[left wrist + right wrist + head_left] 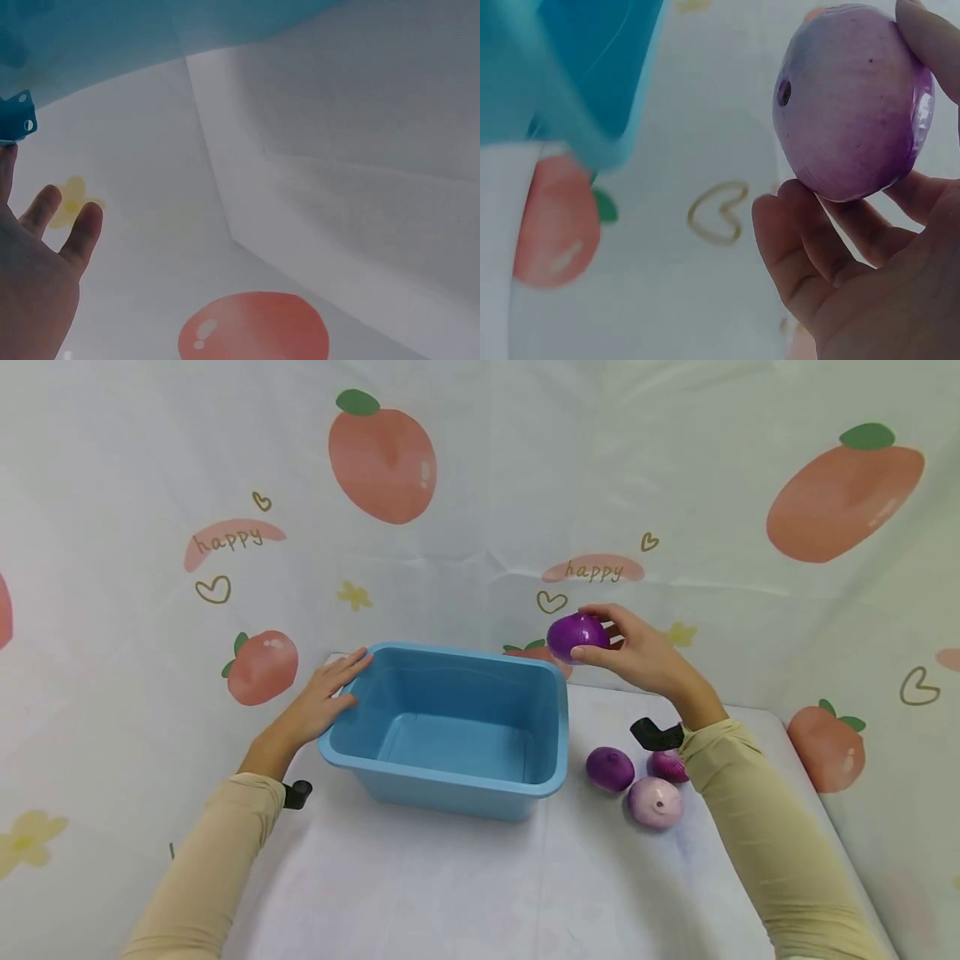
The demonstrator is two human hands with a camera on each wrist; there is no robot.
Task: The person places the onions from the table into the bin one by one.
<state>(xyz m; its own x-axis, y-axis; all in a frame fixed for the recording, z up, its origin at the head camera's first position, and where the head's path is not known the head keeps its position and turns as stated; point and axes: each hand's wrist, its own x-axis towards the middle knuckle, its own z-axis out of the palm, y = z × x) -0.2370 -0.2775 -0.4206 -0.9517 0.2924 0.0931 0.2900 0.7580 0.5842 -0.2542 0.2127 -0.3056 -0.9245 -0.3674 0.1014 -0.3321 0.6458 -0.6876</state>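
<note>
Holding an onion [576, 637] pinched in curled fingers, the right hand [637, 653] hovers above the bin's [450, 768] far right corner; the left hand [322, 697] rests flat, fingers spread, on its left rim.

The right sleeve [750, 810] hides part of the rearmost purple onion [667, 765] on the table.

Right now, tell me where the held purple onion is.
Head view: the purple onion is in the right hand, raised above the blue tub's far right corner.

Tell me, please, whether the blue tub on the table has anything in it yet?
Empty: the head view shows the blue tub's bare floor. The right hand holds one purple onion above its rim.
</note>
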